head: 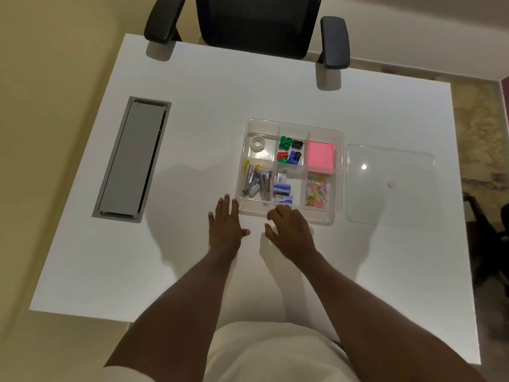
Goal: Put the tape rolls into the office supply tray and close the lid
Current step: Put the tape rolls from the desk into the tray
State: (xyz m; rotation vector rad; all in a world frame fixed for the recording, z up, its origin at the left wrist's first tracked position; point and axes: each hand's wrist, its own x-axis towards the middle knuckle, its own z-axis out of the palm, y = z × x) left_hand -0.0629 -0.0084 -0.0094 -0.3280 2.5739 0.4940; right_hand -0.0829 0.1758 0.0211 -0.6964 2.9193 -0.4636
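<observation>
Fingers (227, 205) of the left hand (224, 227) spread flat and empty on the white tabletop (192, 86); right hand (292, 230) loosely curled at the near edge of the clear tray (340, 172), whether gripping cannot be told. Tape roll (257, 143) lies flat, hole up, in the tray's far-left compartment; lid (388, 186) off, flat, just right. Black chair (257, 23) beyond, beige floor around, other tape rolls hard to make out.

Left hand (225, 224) flat, fingers spread; right hand (290, 230) loosely curled.
</observation>
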